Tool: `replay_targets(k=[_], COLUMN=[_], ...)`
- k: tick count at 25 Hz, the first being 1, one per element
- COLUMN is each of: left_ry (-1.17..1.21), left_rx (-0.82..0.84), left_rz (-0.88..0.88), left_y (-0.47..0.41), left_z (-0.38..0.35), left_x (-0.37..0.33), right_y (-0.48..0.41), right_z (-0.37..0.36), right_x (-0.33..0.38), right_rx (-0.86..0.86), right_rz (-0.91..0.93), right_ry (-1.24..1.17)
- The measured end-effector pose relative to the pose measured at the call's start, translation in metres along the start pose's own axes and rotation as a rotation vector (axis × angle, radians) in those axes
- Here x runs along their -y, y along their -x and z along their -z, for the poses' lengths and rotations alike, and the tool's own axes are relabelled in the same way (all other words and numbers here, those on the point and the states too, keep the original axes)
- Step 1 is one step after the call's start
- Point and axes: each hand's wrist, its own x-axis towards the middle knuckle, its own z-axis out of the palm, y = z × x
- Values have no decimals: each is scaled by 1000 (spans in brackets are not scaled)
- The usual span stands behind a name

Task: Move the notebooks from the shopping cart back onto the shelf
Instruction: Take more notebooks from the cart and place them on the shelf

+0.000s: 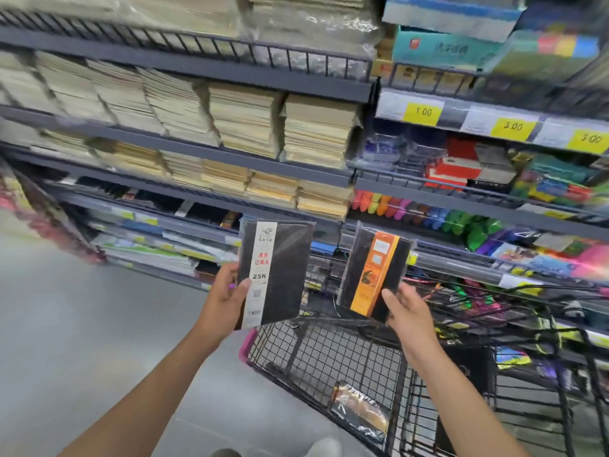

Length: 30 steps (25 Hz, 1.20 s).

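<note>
Head view: two notebooks are held up between cart and shelving, covers facing the person, probably so each can be matched to its slot
Left hand [227, 296]: closed on the lower left edge of a shrink-wrapped black notebook with a white paper band [275, 272]; thumb across the band, book upright
Right hand [407, 308]: closed on the bottom corner of a wrapped black notebook with an orange band [374, 270]; tilted slightly left
Black wire shopping cart [329, 354]: directly below both books; one more wrapped dark notebook [359, 412] lies inside, still to be moved
Dark metal shelf [204, 222]: beyond the books, black covers shelved there; likely the destination
</note>
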Motion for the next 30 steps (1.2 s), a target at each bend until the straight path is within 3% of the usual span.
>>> replay_targets(k=[18, 30], left_ry=[189, 216], left_rx=[-290, -367], left_rz=[-53, -11], left_y=[97, 95], left_z=[367, 480], left_x=[97, 121], right_y=[130, 147], right_z=[-308, -452], right_x=[20, 51], right_rx=[171, 279], right_rz=[217, 234], right_ry=[177, 205])
